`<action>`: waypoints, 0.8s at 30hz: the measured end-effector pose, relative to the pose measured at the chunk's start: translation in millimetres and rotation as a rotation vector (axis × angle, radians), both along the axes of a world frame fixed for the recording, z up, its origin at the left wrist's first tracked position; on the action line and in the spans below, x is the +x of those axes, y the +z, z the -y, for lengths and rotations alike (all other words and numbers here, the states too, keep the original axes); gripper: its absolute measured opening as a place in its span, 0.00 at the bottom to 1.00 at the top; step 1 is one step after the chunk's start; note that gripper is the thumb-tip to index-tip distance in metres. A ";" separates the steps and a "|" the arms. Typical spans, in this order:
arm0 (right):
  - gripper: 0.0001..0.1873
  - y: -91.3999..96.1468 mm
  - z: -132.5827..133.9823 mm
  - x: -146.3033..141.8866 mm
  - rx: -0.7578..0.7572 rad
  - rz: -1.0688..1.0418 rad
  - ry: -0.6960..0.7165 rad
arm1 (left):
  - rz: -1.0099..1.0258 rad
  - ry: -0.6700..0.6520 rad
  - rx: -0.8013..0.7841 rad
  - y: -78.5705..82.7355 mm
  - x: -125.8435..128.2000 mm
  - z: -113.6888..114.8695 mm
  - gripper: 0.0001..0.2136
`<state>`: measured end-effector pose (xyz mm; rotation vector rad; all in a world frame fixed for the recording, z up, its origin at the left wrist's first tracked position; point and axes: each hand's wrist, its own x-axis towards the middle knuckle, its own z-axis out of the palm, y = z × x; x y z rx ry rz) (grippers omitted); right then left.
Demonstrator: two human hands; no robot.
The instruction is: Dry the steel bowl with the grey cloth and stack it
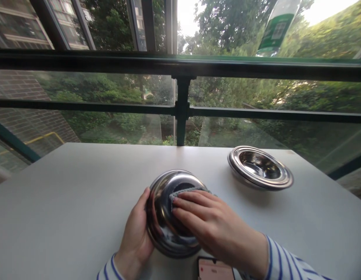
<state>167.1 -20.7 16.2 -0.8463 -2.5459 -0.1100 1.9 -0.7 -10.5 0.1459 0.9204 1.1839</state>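
Many green trees (227, 27) fill the outdoors, with a brick building (19, 120) at far left, all seen through the glass of a balcony whose dark metal railing (183, 64) crosses the view. In front of the railing lies a pale grey tabletop (66, 202). On its far right part, a second steel bowl (260, 169) sits open side up, well apart from the hands and clear of their work.

Nearer, in the middle of the tabletop's front half, a stainless steel bowl (159, 229) stands tilted on edge, its outer face turned toward the person. The left hand (135, 229) curves around the bowl's left side, thumb up and fingers out of sight behind it, a firm grip that seems placed to brace the bowl against the push from the other side. The right hand (215, 221) lies nearly flat, fingers together and extended, a light, open grip pressing a grey cloth (183, 193) onto the steel. A white sleeve with blue stripes (291, 264) covers the right forearm.

At the near edge, a phone (215, 269) shows a pink screen, its writing too small to read. High at right, a bottle with a green label (276, 27) hangs in view, its print also unreadable.
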 end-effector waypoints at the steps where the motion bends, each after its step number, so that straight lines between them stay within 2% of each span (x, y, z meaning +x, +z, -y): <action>1: 0.14 -0.6 -0.6 0.5 0.010 -0.008 -0.025 | 0.001 0.011 0.007 -0.1 0.0 -0.2 0.11; 5: 0.15 -2.9 -2.7 1.3 0.031 -0.027 -0.158 | -0.007 0.025 0.021 -0.8 -0.1 -0.5 0.11; 10: 0.14 -1.6 -0.9 -3.1 -0.022 0.002 -0.007 | -0.020 0.008 0.037 -2.2 -0.8 -0.9 0.12; 15: 0.15 -3.5 -3.9 0.9 -0.009 -0.031 -0.154 | -0.018 0.004 0.016 -0.4 0.2 0.4 0.11; 20: 0.14 -1.8 -0.3 -0.7 -0.035 -0.014 0.009 | -0.022 0.009 0.001 0.8 -0.5 -0.2 0.12; 24: 0.15 -6.7 -6.0 -0.2 -0.029 -0.068 -0.125 | -0.016 0.014 0.003 -1.4 0.2 -0.6 0.11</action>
